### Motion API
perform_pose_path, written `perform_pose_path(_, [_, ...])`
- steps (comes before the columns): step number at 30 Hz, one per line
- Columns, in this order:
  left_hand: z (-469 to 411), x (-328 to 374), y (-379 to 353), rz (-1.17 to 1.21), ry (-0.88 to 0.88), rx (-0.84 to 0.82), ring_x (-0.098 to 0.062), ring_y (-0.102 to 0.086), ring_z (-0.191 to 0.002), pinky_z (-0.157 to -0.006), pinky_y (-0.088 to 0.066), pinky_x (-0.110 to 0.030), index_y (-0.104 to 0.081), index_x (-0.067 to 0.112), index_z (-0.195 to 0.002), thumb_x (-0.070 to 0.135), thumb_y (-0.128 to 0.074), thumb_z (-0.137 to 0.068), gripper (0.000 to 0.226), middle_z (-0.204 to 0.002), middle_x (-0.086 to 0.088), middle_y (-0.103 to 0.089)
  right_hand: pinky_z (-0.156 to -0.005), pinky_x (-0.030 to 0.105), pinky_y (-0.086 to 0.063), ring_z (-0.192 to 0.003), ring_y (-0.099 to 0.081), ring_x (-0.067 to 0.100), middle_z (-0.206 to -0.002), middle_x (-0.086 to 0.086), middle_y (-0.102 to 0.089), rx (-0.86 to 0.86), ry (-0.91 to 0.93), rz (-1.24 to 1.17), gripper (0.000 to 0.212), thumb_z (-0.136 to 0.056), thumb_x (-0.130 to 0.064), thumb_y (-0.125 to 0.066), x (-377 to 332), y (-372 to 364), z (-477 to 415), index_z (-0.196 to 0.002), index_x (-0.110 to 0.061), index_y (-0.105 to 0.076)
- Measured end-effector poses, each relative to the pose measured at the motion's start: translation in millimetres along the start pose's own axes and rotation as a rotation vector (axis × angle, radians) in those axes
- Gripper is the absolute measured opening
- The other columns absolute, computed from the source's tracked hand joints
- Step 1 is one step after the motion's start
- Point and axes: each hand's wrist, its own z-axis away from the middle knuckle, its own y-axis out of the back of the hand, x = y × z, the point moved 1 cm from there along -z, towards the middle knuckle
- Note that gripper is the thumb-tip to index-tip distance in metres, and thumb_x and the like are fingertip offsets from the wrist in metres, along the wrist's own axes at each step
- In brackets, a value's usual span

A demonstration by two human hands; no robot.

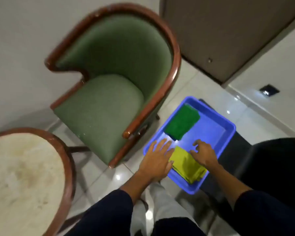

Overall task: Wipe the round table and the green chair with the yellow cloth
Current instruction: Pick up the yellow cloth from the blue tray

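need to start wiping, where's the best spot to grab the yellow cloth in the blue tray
Probably the yellow cloth is best pinched at its far edge, from above. It lies folded flat in the blue tray, tight against the near wall, and that edge faces bare tray floor between the left hand and right hand.

No text, label, brand, number or sign can be read anywhere here.
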Motion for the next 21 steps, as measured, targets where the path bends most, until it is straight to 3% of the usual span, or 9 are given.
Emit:
perform_pose_path(2, [-7, -1, -46, 0.114, 0.069, -0.204, -0.026, -0.015, -0.149, -0.118, -0.014, -0.049, -0.041, 0.018, -0.143, 0.041, -0.043, -0.095, 0.053, -0.16, -0.007, -0.023, -0.097, 0.043, -0.048, -0.118, -0.058, 0.035, -0.116, 0.016, -0.068, -0.136, -0.097, 0.04, 0.033, -0.081, -0.028, -0.071, 16, -25, -16, -0.109, -0.014, -0.063])
perform_pose_path(4, [-1, 0, -82, 0.177, 0.156, -0.302, -0.026, -0.007, -0.15, -0.118, -0.008, -0.047, -0.037, 0.017, -0.145, 0.038, -0.042, -0.095, 0.054, -0.162, -0.008, -0.016, -0.101, 0.046, -0.045, -0.123, -0.052, 0.036, -0.124, 0.014, -0.062, -0.203, -0.134, 0.108, 0.042, -0.079, -0.033, -0.072, 27, -44, -24, -0.115, -0.016, -0.058])
perform_pose_path(7, [4, 2, -111, 0.211, 0.188, -0.31, -0.027, -0.011, -0.149, -0.117, -0.011, -0.043, -0.041, 0.017, -0.142, 0.033, -0.043, -0.093, 0.051, -0.16, -0.013, -0.021, -0.1, 0.05, -0.038, -0.125, -0.048, 0.035, -0.125, 0.012, -0.057, -0.197, -0.128, 0.218, 0.055, -0.075, -0.04, -0.074, 34, -65, -30, -0.121, -0.019, -0.05])
perform_pose_path(10, [6, 5, -122, 0.295, 0.215, -0.323, -0.026, -0.02, -0.146, -0.114, -0.018, -0.04, -0.043, 0.017, -0.141, 0.031, -0.047, -0.092, 0.051, -0.156, -0.014, -0.029, -0.098, 0.048, -0.038, -0.117, -0.055, 0.035, -0.115, 0.012, -0.064, -0.261, -0.119, 0.201, 0.044, -0.075, -0.031, -0.074, 43, -75, -37, -0.112, -0.017, -0.056])
perform_pose_path(13, [2, -7, -111, 0.357, 0.204, -0.275, -0.025, -0.025, -0.144, -0.112, -0.027, -0.041, -0.033, 0.018, -0.147, 0.025, -0.052, -0.089, 0.061, -0.158, -0.011, -0.025, -0.083, 0.043, -0.047, -0.099, -0.062, 0.038, -0.096, 0.019, -0.067, -0.372, 0.081, 0.158, 0.018, -0.075, -0.015, -0.074, 29, -74, -38, -0.087, -0.01, -0.062])
perform_pose_path(16, [5, -16, -93, 0.3, 0.171, -0.2, -0.021, -0.017, -0.148, -0.116, -0.023, -0.042, -0.014, 0.021, -0.153, 0.019, -0.057, -0.084, 0.081, -0.164, -0.003, -0.008, -0.075, 0.038, -0.049, -0.088, -0.064, 0.034, -0.093, 0.02, -0.066, -0.416, 0.316, 0.154, 0.016, -0.073, -0.003, -0.073, 1, -68, -18, -0.088, -0.005, -0.069])
perform_pose_path(17, [8, -19, -86, 0.294, 0.16, -0.179, -0.02, -0.017, -0.148, -0.117, -0.019, -0.043, -0.015, 0.022, -0.153, 0.019, -0.058, -0.082, 0.083, -0.163, -0.001, -0.01, -0.073, 0.033, -0.048, -0.085, -0.065, 0.03, -0.09, 0.014, -0.069, -0.443, 0.373, 0.163, 0.017, -0.073, -0.003, -0.074, -9, -66, -11, -0.089, -0.008, -0.072])
perform_pose_path(19, [17, -33, -72, 0.311, 0.157, -0.147, -0.021, -0.027, -0.143, -0.117, -0.011, -0.046, -0.033, 0.026, -0.145, 0.021, -0.06, -0.082, 0.069, -0.155, 0.001, -0.035, -0.068, 0.027, -0.044, -0.078, -0.063, 0.02, -0.078, 0.002, -0.068, -0.478, 0.407, 0.182, 0.014, -0.073, -0.009, -0.078, -35, -60, 0, -0.085, -0.017, -0.075])
perform_pose_path(21, [35, -55, -63, 0.321, 0.207, -0.116, -0.021, -0.045, -0.126, -0.114, -0.011, -0.046, -0.057, 0.026, -0.12, 0.022, -0.058, -0.084, 0.036, -0.123, 0.001, -0.063, -0.065, 0.026, -0.042, -0.075, -0.06, 0.013, -0.074, 0.001, -0.068, -0.488, 0.404, 0.187, 0.014, -0.071, -0.016, -0.083, -60, -58, 7, -0.082, -0.018, -0.074])
